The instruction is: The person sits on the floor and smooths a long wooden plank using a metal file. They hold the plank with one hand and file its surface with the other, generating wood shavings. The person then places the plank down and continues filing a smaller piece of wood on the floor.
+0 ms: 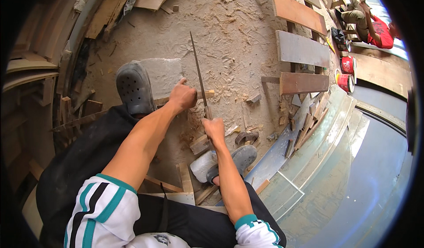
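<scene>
My right hand [214, 129] is closed round the handle of a hand saw [197, 67], its long thin blade seen nearly edge-on and pointing away from me. To its left, my left hand [183, 97] grips a narrow wooden strip [209, 94], whose end sticks out past my fingers by the blade. Whether the saw's teeth touch the strip I cannot tell. A pale, dusty block [165, 73] lies behind the strip, and my left foot in a grey clog [134, 87] rests at its left end. Another grey clog [244, 158], on my right foot, is beside a second pale block [203, 166].
Sawdust and offcuts cover the floor [229, 40]. Several painted boards [302, 48] stand in a row at the right, near red paint cans [348, 65]. Glass-like sheets [318, 159] lie lower right. A person in a red shirt [380, 32] sits at the far right.
</scene>
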Available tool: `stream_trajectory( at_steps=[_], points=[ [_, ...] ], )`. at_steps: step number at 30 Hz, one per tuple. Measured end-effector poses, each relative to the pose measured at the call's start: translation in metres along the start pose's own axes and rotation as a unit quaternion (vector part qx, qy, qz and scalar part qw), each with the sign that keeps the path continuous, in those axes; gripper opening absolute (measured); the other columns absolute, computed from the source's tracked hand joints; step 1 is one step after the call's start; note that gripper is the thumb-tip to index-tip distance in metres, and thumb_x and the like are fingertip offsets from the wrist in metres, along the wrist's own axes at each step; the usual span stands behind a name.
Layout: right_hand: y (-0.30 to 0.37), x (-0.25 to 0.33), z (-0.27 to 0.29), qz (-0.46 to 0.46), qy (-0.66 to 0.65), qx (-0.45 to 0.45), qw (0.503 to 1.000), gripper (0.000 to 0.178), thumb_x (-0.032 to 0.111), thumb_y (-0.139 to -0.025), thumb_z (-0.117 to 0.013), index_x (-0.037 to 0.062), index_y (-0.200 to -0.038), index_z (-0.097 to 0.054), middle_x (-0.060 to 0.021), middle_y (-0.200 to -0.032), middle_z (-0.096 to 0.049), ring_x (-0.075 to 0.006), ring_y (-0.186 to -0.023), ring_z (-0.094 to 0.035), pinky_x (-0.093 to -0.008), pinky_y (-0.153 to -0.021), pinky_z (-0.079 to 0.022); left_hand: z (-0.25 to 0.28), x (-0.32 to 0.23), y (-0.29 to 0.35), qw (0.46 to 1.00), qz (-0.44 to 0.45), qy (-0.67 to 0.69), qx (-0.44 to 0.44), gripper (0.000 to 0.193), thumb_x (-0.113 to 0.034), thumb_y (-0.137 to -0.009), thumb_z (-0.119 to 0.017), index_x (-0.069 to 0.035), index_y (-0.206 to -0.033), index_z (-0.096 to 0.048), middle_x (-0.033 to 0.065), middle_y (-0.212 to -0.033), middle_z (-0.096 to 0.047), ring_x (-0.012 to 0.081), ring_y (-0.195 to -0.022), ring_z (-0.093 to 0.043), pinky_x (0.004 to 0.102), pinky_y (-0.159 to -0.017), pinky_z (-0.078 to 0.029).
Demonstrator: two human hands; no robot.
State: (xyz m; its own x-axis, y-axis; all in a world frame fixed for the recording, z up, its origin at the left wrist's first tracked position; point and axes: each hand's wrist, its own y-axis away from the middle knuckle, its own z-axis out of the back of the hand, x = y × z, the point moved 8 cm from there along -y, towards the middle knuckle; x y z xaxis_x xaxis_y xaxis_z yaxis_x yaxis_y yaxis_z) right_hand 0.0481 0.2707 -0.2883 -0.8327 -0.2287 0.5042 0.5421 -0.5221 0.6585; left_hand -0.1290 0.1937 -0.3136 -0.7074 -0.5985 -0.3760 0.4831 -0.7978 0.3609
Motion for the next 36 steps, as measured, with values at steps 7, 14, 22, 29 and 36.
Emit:
stream_trajectory(
  at_steps=[7,14,22,29,36],
  points=[
    [0.067,-0.026,0.008,-0.035,-0.072,-0.021,0.997,0.039,0.030,-0.077,-0.064,-0.0074,-0.065,-0.062,-0.0207,-0.053,-0.056,-0.0281,-0.050,-0.058,-0.0416,-0.053,-0.045,0.008,0.001,0.005,1.000,0.012,0.007,0.023,0.021,-0.020,-0.081,-0.055,-0.008,-0.070,-0.068,0.0165,-0.065,-0.067,0.0293,-0.066,-0.067,0.0394,-0.109,-0.033],
    [0.050,-0.025,-0.002,-0.016,-0.017,-0.007,1.000,0.040,0.031,-0.078,-0.064,-0.0076,-0.071,-0.064,-0.0280,-0.062,-0.060,-0.0367,-0.060,-0.067,-0.0453,-0.059,-0.047,0.007,0.002,0.005,1.000,-0.013,0.015,-0.013,0.036,-0.043,-0.082,-0.064,-0.009,-0.069,-0.067,0.0135,-0.057,-0.062,0.0304,-0.057,-0.063,0.0414,-0.106,-0.036],
    [0.069,-0.038,0.023,-0.075,-0.097,-0.045,0.992,0.040,0.031,-0.075,-0.064,-0.0076,-0.066,-0.062,-0.0242,-0.055,-0.057,-0.0342,-0.052,-0.061,-0.0445,-0.057,-0.047,0.018,-0.002,0.007,0.998,-0.001,0.050,-0.038,0.056,-0.048,-0.098,-0.043,-0.005,-0.071,-0.067,0.0174,-0.056,-0.061,0.0331,-0.056,-0.061,0.0432,-0.104,-0.037],
    [0.075,-0.038,0.015,-0.060,-0.093,-0.018,0.994,0.040,0.031,-0.075,-0.064,-0.0084,-0.068,-0.061,-0.0261,-0.059,-0.058,-0.0371,-0.057,-0.062,-0.0443,-0.060,-0.047,0.009,0.003,0.003,0.998,0.000,0.040,-0.049,0.061,-0.034,-0.102,-0.029,-0.003,-0.066,-0.069,0.0200,-0.058,-0.061,0.0354,-0.060,-0.062,0.0433,-0.105,-0.035],
    [0.060,-0.034,0.006,-0.031,-0.061,-0.014,0.998,0.039,0.032,-0.076,-0.062,-0.0063,-0.068,-0.063,-0.0207,-0.055,-0.058,-0.0292,-0.052,-0.059,-0.0414,-0.056,-0.046,0.026,-0.010,0.007,0.995,-0.029,0.046,-0.084,0.045,-0.032,-0.093,-0.041,-0.004,-0.067,-0.065,0.0185,-0.056,-0.060,0.0352,-0.058,-0.061,0.0443,-0.104,-0.037]
  ],
)
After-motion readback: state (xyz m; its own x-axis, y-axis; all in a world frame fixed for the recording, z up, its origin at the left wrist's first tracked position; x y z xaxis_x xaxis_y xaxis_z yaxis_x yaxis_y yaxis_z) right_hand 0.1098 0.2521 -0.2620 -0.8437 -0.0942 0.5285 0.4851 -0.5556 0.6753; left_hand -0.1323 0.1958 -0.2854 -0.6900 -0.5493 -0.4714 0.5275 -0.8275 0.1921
